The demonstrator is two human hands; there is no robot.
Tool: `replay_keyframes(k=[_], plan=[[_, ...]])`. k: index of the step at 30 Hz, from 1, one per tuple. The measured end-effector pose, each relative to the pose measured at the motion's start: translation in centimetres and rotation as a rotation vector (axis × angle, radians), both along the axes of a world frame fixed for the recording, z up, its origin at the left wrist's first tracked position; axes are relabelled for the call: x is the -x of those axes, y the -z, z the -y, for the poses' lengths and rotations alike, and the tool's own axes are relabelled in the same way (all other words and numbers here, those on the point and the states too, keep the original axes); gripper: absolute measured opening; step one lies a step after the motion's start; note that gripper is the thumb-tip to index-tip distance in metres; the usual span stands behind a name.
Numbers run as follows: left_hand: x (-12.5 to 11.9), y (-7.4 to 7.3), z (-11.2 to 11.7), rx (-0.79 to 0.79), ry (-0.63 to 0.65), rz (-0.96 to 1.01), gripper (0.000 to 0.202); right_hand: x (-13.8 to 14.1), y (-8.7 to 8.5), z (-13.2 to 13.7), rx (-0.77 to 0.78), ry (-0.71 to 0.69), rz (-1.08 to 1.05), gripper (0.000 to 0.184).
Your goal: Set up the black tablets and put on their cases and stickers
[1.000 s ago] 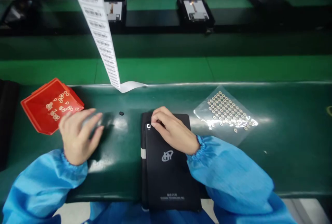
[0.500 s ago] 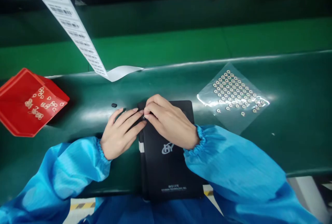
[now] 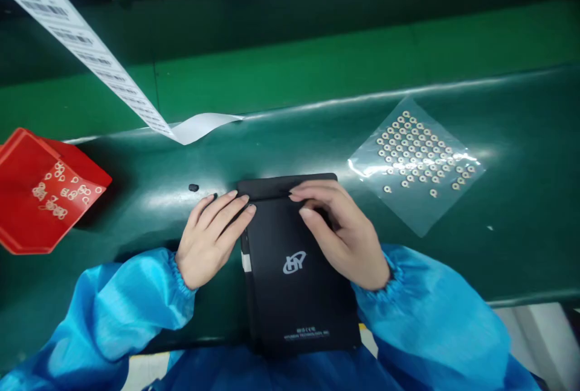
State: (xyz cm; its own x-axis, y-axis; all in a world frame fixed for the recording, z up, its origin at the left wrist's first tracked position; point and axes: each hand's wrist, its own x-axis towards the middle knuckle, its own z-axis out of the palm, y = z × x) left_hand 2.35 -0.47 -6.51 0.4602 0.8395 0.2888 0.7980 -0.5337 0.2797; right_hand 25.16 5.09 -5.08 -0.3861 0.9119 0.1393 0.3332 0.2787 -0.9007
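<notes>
A black tablet [image 3: 301, 303] with a grey "HY" logo lies face down at the table's front edge. It seems to rest on another dark, flat piece, whose edge shows along its left side with a white patch. My left hand [image 3: 208, 237] is open, its stretched fingertips resting at the tablet's upper left corner. Over the upper right part lies my right hand [image 3: 347, 231], fingers and thumb apart, fingertips on or just above the dark upper strip [image 3: 281, 187]. I see nothing held in either hand. Left of the tablet is a small black piece [image 3: 193, 188].
On the left stands a red bin [image 3: 22, 210] with several small ring-shaped pieces inside. A clear sheet [image 3: 421, 219] bearing rows of ring-shaped stickers lies on the right. A strip of barcode labels [image 3: 97, 58] hangs down to the table's back edge.
My right hand has moved right from the tablet's upper left corner, and its pinch has opened. The left hand stays at the corner. The view has shifted slightly.
</notes>
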Motion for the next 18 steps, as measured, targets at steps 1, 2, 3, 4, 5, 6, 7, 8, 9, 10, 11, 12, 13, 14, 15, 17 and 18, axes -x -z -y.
replay_keyframes(k=[1,2,3,4,5,6,7,8,9,10,11,12,13,14,15,17,18], plan=[[-0.1,-0.1,0.0,-0.013,-0.009,-0.024,0.042,-0.7,0.1,0.6,-0.023,0.035,0.024,0.02],[-0.2,-0.1,0.0,-0.022,-0.017,-0.04,0.041,-1.4,0.3,1.2,-0.055,0.073,0.054,0.02],[-0.1,-0.2,0.1,-0.024,-0.026,-0.044,0.041,-2.2,0.4,1.9,-0.087,0.11,0.093,0.022],[-0.1,-0.2,0.4,-0.008,-0.039,-0.036,0.043,-2.9,0.6,2.6,-0.112,0.149,0.14,0.024],[0.0,-0.2,0.8,0.019,-0.06,-0.015,0.044,-3.7,0.8,3.3,-0.124,0.183,0.195,0.028],[0.1,-0.2,1.4,0.051,-0.089,0.01,0.045,-4.4,1.1,4.1,-0.121,0.204,0.254,0.032],[0.1,-0.2,2.1,0.089,-0.125,0.028,0.046,-5.1,1.4,4.8,-0.114,0.209,0.315,0.037],[0.0,-0.1,2.9,0.133,-0.157,0.034,0.049,-5.7,1.6,5.7,-0.109,0.195,0.374,0.041],[-0.2,-0.1,3.8,0.183,-0.182,0.031,0.053,-6.2,1.9,6.4,-0.11,0.172,0.426,0.045],[-0.6,0.0,4.6,0.235,-0.194,0.025,0.057,-6.5,2.1,7.2,-0.109,0.152,0.47,0.049],[-1.2,0.0,5.5,0.282,-0.2,0.022,0.061,-6.6,2.2,7.9,-0.108,0.14,0.502,0.052],[-1.8,0.1,6.2,0.324,-0.209,0.028,0.063,-6.6,2.3,8.5,-0.105,0.141,0.512,0.055],[-2.5,0.1,6.9,0.355,-0.226,0.051,0.064,-6.5,2.4,9.0,-0.1,0.154,0.497,0.057],[-3.1,0.1,7.4,0.369,-0.253,0.095,0.065,-6.2,2.4,9.5,-0.088,0.173,0.458,0.058],[-3.8,0.2,7.9,0.375,-0.289,0.156,0.065,-6.0,2.5,9.8,-0.069,0.194,0.4,0.057],[-4.8,0.1,8.6,0.371,-0.364,0.318,0.063,-5.6,2.7,10.4,-0.009,0.251,0.261,0.055],[-5.2,-0.1,8.7,0.352,-0.399,0.41,0.063,-5.4,2.8,10.5,0.025,0.291,0.192,0.057]])
